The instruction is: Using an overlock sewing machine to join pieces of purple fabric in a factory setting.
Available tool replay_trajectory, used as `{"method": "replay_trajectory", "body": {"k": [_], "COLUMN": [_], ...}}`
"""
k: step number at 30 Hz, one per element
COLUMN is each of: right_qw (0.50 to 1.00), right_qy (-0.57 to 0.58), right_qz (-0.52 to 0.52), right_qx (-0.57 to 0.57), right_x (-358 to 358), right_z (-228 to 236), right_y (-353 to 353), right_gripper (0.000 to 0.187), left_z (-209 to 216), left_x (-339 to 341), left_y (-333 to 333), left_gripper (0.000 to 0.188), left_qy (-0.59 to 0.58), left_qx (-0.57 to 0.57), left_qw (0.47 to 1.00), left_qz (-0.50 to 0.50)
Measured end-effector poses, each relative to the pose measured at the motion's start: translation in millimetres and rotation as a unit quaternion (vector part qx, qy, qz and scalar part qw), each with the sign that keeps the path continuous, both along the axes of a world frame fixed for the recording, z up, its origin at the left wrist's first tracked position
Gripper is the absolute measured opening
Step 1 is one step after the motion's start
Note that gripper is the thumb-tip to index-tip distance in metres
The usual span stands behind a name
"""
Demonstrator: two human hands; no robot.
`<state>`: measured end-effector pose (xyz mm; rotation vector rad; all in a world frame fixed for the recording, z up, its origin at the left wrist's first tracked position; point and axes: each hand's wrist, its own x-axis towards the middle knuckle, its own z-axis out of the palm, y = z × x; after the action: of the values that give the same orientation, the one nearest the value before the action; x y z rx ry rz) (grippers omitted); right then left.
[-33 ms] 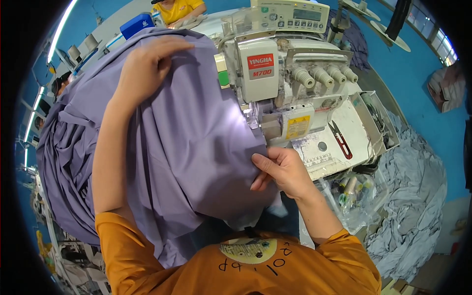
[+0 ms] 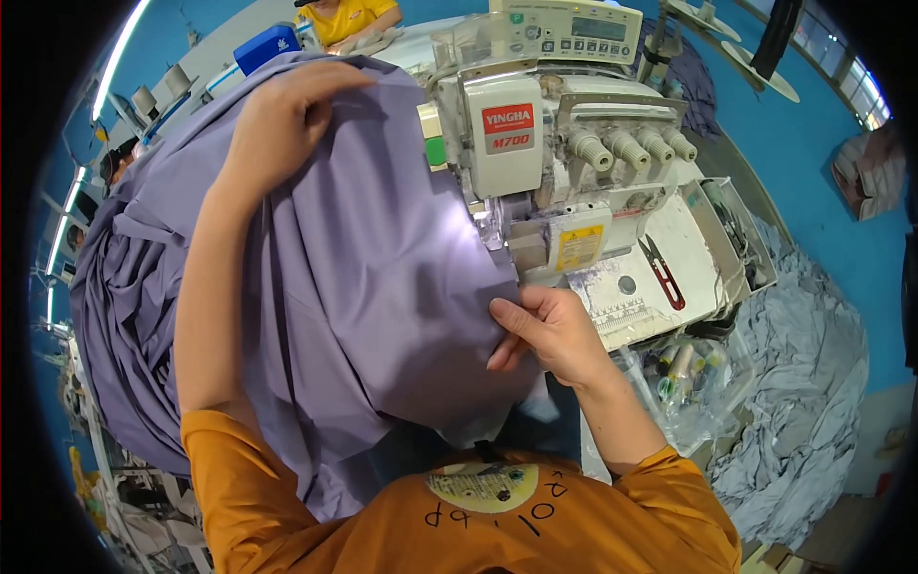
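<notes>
A large piece of purple fabric (image 2: 382,287) spreads over the work surface and hangs toward my lap. Its right edge runs under the presser foot (image 2: 490,225) of a white overlock sewing machine (image 2: 502,134), where a lamp lights the cloth. My left hand (image 2: 287,124) lies on the fabric's far part, left of the machine head, fingers stretched to the right and thumb bent. Close in front of the presser foot, my right hand (image 2: 550,335) pinches the fabric's right edge, thumb on top. Some of the fingers under the cloth are hidden.
Red-handled thread snips (image 2: 664,273) lie on the machine bed, beside an open box of tools (image 2: 732,225). Below is a clear plastic bin (image 2: 684,373) with thread spools. Grey cloth (image 2: 794,383) is heaped at the right. A co-worker in yellow (image 2: 344,21) sits beyond.
My left forearm and elbow have shifted very slightly to the left. My right hand and the fabric at the presser foot look the same.
</notes>
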<state>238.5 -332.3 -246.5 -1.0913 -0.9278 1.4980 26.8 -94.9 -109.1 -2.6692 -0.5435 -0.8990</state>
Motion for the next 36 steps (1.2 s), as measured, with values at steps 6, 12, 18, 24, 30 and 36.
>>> {"method": "replay_trajectory", "body": {"k": [6, 12, 18, 24, 30, 36], "right_qw": [1.0, 1.0, 1.0, 1.0, 0.998, 0.994], "right_qy": [0.0, 0.016, 0.003, 0.02, 0.049, 0.095], "right_qz": [0.0, -0.005, 0.0, 0.012, -0.005, -0.053], "right_qx": [0.001, 0.003, -0.018, -0.013, -0.038, 0.031], "right_x": [-1, 0, 2, -2, -2, -7], "right_z": [-1, -2, -3, 2, 0, -14], "right_y": [1, 0, 0, 0, 1, -3], "right_gripper": [0.032, 0.032, 0.033, 0.035, 0.034, 0.033], "left_z": [34, 75, 100, 125, 59, -70], "left_x": [-1, 25, 30, 4, 41, 28], "left_y": [39, 17, 39, 100, 28, -156], "left_gripper": [0.032, 0.025, 0.018, 0.016, 0.048, 0.039], "left_qy": [0.031, -0.013, -0.066, -0.049, -0.113, 0.08], "left_qx": [0.016, 0.018, 0.173, 0.272, 0.239, 0.015], "left_qw": [0.997, 1.0, 0.982, 0.954, 0.956, 0.986], "left_qz": [0.062, 0.017, 0.037, 0.114, 0.128, -0.146]}}
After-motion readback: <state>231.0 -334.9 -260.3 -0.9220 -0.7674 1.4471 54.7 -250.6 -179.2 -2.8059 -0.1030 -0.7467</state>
